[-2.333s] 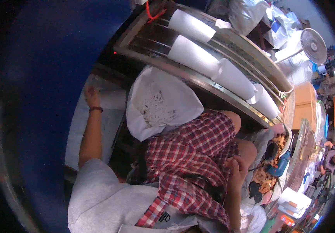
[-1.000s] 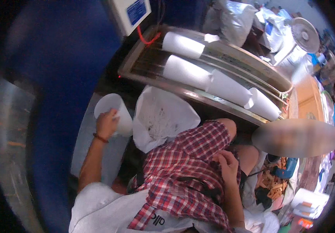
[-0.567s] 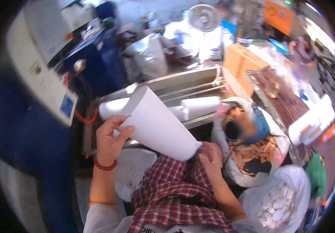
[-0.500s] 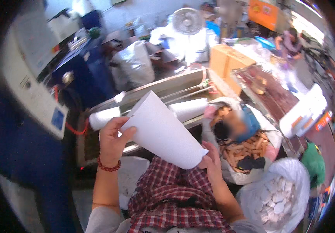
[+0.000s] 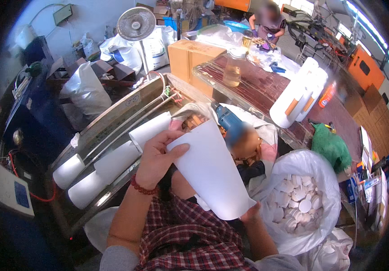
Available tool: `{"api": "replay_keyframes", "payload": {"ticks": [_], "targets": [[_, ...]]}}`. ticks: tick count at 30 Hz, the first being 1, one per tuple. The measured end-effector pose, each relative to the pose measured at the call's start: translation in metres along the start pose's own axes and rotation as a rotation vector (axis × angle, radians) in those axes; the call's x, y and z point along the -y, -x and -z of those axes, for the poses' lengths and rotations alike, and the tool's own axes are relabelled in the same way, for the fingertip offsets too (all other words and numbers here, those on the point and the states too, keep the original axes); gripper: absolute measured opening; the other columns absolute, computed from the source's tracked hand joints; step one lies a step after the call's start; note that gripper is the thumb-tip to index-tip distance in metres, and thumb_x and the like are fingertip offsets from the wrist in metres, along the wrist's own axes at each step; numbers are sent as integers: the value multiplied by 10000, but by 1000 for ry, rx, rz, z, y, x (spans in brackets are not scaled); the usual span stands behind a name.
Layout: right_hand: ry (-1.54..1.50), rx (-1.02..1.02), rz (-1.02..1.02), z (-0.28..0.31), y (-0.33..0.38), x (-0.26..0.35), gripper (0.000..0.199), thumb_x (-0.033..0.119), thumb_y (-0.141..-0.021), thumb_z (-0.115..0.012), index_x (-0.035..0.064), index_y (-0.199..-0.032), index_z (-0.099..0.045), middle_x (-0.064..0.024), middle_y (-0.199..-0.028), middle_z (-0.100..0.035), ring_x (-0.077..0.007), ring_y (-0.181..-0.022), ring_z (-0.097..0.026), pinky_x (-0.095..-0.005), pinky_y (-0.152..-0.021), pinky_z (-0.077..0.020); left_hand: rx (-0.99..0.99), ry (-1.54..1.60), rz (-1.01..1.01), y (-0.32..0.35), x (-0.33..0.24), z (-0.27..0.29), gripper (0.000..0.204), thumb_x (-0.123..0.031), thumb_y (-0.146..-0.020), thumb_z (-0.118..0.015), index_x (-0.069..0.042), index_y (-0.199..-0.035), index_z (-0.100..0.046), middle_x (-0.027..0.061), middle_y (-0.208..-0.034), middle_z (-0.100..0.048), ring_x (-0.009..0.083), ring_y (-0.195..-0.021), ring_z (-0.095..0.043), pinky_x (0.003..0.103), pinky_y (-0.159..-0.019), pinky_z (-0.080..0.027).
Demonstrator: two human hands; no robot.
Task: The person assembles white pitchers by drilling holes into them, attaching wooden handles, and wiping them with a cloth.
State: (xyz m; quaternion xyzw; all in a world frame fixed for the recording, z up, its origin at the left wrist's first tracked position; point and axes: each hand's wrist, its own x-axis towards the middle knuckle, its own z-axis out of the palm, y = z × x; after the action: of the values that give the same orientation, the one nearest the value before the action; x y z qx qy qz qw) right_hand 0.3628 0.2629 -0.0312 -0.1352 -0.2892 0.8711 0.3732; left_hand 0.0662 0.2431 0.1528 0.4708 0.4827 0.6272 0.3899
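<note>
Both my hands hold a white tapered tube (image 5: 212, 174), tilted with its wider end toward my right. My left hand (image 5: 160, 156) pinches the upper left rim between thumb and fingers; a red bead bracelet circles that wrist. My right hand (image 5: 248, 214) is closed at the lower right end, its fingers partly hidden. Beyond the tube, a blue power drill (image 5: 227, 118) rests in a cloth sack (image 5: 266, 128) with brown pieces, partly covered by the tube. More white tubes (image 5: 104, 174) lie across a long trough (image 5: 108, 105) on the left.
At my right stands a clear plastic bag (image 5: 327, 217) of white discs (image 5: 300, 201). White containers (image 5: 298, 92), a jar of liquid (image 5: 233, 70) and a green bag (image 5: 332, 147) are on the brown table (image 5: 273, 99). A cardboard box (image 5: 192, 58), standing fan (image 5: 136, 25) and co-worker (image 5: 273, 29) are farther back.
My view has turned to the right, bringing more of the table and the co-worker into sight. The white tube stays in both hands, now angled more steeply downward.
</note>
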Motion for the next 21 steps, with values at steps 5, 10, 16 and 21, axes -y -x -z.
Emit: {"api": "replay_keyframes", "payload": {"ticks": [5, 10, 16, 21], "targets": [[-76, 93, 54, -14, 4, 5, 1117, 493, -607, -784, 51, -1442, -188, -168, -1444, -288, -305, -1294, -358, -474, -1023, -348, 33, -170, -55, -22, 30, -6, 256, -91, -821, -680, -9, -1052, -607, 40, -969, -633, 101, -872, -574, 245, -785, -470], [267, 130, -222, -30, -6, -6, 1035, 329, -662, -787, 88, -1458, -170, -147, -1483, -226, -287, -1336, -287, -457, -1060, -284, -88, -285, 36, -13, 54, 21, 268, -131, -807, -706, 4, -1019, -614, 32, -903, -626, 96, -830, -563, 235, -743, -464], [1117, 324, -221, -30, -37, 27, 519, 160, -766, -723, 30, -1223, -516, -114, -1217, -553, -211, -1192, -472, -340, -984, -379, -116, -226, 100, 20, 59, 56, 132, -45, -788, -692, -13, -870, -593, 12, -824, -606, 78, -749, -558, 222, -660, -465], [2343, -184, 423, -2, -83, 78, 397, 273, -748, -696, 58, -1067, -595, -117, -1183, -547, -281, -1072, -540, -394, -848, -454, 10, -244, 82, 35, 52, 67, 178, -58, -780, -705, -34, -908, -583, -1, -855, -608, 68, -760, -567, 209, -664, -464]]}}
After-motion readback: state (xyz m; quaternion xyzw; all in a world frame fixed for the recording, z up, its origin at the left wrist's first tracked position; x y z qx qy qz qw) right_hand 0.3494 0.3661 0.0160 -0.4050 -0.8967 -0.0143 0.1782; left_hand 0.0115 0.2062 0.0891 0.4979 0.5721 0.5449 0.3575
